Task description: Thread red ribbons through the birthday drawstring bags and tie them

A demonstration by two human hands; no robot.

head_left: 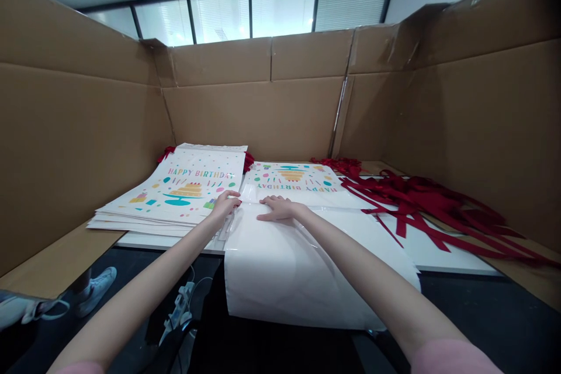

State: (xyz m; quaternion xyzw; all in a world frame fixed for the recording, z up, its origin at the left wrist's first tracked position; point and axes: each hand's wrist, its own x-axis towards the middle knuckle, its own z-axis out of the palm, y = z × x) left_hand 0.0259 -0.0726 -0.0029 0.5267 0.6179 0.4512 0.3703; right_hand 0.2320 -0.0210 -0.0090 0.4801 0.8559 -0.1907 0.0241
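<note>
A large white glossy sheet, which looks like a flat plastic bag, lies in front of me and droops over the table's near edge. Its far part carries an upside-down HAPPY BIRTHDAY print with a cake. My left hand is at the left edge of this sheet, fingers bent and closed on the edge near a crosswise fold. My right hand rests flat on the sheet just below the fold, its fingers spread. To the left lies a stack of matching printed sheets, print upright to me.
Long red ribbons lie tangled on the right, over white sheets. More red ribbon shows behind the left stack. Tall cardboard walls enclose the table on three sides. Below left are a power strip and a person's shoe.
</note>
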